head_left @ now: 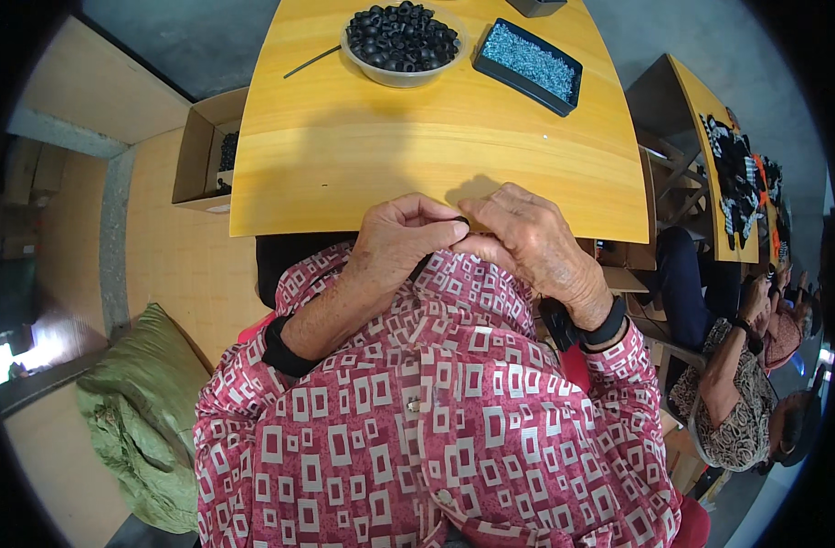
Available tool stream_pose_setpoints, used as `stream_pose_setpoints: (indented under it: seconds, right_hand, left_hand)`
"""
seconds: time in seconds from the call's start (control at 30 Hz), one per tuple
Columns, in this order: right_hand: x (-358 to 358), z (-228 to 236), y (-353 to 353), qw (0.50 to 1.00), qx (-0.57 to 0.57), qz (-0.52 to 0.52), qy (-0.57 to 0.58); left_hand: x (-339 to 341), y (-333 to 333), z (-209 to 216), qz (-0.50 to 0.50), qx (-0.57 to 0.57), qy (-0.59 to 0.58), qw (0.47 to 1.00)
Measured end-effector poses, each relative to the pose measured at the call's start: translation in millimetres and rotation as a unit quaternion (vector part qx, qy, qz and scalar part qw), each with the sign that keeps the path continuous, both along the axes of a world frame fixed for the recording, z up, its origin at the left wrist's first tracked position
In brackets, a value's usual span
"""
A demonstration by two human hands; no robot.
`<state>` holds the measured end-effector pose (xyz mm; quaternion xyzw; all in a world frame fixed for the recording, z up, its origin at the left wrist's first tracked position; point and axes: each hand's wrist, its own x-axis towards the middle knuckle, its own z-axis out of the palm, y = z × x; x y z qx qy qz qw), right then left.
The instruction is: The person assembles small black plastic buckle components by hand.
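Note:
Both my hands meet at the near edge of the yellow table. My left hand pinches a small black part between thumb and fingertips. The fingers of my right hand are curled close against that same part; whether they grip it or another small piece is hidden. Further back on the table stands a clear bowl heaped with small black rounded parts, some showing holes. To its right lies a black tray of small shiny bluish metal pieces.
A thin dark rod lies left of the bowl. An open cardboard box with black parts stands left of the table. A green sack rests at lower left. At right, other people sit by a table with black and striped items.

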<state>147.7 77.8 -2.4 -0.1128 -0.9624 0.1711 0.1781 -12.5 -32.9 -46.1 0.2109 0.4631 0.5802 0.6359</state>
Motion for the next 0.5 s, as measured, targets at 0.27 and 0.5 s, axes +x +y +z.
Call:
stream_pose_setpoints:
  seconds: [0.27, 0.5]
  right_hand:
    - [4, -11, 0, 0.994, 0.090, 0.062, -0.013]
    - [1, -9, -7, 0.997, 0.051, 0.047, -0.039]
  left_hand:
    - [4, -6, -1, -0.008, -0.006, 0.034, 0.999]
    - [4, -15, 3, -0.026, 0.020, 0.266, 0.963]
